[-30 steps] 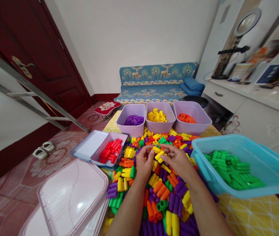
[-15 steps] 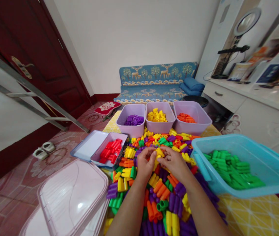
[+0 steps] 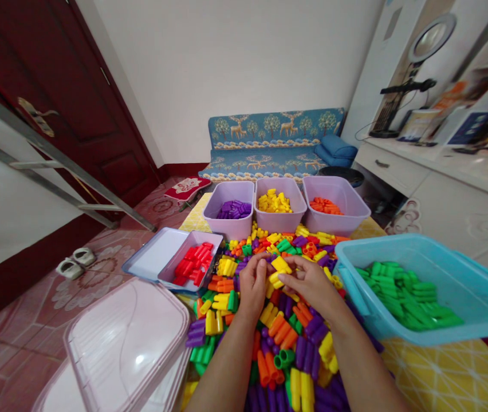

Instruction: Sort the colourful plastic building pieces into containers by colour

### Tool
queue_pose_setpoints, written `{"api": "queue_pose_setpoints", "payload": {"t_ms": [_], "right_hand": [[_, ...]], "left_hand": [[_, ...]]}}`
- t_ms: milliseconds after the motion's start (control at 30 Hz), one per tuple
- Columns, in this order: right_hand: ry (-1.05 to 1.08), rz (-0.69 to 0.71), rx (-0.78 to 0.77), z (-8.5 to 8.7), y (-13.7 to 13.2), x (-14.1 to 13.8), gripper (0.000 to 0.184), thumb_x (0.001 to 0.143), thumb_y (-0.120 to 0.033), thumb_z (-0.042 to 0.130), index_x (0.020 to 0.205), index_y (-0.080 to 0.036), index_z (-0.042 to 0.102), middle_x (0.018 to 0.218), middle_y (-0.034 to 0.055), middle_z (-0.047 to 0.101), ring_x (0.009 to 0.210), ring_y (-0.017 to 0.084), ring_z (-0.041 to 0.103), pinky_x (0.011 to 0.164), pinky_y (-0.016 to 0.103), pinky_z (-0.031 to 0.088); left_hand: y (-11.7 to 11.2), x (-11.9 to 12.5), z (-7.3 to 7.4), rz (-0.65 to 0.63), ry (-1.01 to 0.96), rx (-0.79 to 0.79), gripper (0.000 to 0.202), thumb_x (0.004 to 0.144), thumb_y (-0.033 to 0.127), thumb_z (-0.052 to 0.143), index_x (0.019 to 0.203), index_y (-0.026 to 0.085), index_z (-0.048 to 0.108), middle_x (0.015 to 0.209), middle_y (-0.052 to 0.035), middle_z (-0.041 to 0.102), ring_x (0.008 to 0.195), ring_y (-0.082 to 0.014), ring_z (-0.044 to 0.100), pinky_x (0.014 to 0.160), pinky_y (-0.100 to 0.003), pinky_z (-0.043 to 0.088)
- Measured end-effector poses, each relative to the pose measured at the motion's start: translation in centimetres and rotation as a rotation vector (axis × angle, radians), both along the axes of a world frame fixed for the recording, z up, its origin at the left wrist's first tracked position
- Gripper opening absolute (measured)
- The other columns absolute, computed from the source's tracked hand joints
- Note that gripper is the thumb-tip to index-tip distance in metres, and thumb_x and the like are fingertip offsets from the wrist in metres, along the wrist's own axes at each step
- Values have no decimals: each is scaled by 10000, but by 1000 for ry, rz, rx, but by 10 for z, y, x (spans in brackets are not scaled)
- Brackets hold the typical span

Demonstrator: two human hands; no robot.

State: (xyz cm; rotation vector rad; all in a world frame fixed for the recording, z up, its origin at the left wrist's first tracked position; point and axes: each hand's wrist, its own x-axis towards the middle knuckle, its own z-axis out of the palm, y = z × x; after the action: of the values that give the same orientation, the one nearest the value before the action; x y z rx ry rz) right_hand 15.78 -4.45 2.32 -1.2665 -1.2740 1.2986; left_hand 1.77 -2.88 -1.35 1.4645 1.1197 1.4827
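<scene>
Above the middle of a heap of coloured plastic building pieces, my right hand (image 3: 309, 285) grips yellow connector pieces (image 3: 280, 265) between thumb and fingers. Just left of it is my left hand (image 3: 251, 286), its thumb close to the curled fingers; whatever it may hold is hidden. Mixed pieces (image 3: 282, 332) in purple, orange, green, yellow and red lie beneath both hands and between my forearms.
Lilac bins hold purple (image 3: 234, 210), yellow (image 3: 275, 201) and orange pieces (image 3: 325, 206) at the back. Red pieces (image 3: 193, 263) fill a tray at left; a blue tub (image 3: 480, 286) with green pieces stands right. Stacked clear lids (image 3: 128, 343) lie front left.
My hands have drawn slightly apart. The yellow pieces have turned and show more plainly in my right hand, and my left thumb has come away from them.
</scene>
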Motion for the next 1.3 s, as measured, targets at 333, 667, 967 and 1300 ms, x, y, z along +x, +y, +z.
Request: {"api": "queue_pose_setpoints", "payload": {"t_ms": [333,667,967,1300], "right_hand": [[-6,-184,159,34,47,10,364,627,-359,745,913,-167,626,776,22,658,572,131,607,521,251,534],[-760,-222,385,4,105,-12,266,839,-277,504,998,-156,679,1042,99,688,997,220,618,937,368,451],[-1107,24,234,-6,93,-21,409,835,-439,515,1156,-212,627,1206,144,593,1127,318,529,902,440,407],[-1108,250,145,6,65,-6,331,890,-434,409,920,-238,675,932,43,709,875,205,644,696,273,424]], "left_hand": [[2,1,-2,64,-49,12,321,930,379,415,1006,151,629,674,-11,613,640,-136,594,634,-245,472],[2,1,-2,87,-33,15,331,934,374,403,1002,146,633,677,-14,616,648,-140,596,639,-246,467],[3,0,-5,161,30,18,320,932,369,411,990,150,637,678,-12,617,648,-137,589,650,-243,453],[3,-3,-4,230,44,54,355,952,363,355,1019,162,639,956,-71,661,892,-172,608,801,-288,463]]}}
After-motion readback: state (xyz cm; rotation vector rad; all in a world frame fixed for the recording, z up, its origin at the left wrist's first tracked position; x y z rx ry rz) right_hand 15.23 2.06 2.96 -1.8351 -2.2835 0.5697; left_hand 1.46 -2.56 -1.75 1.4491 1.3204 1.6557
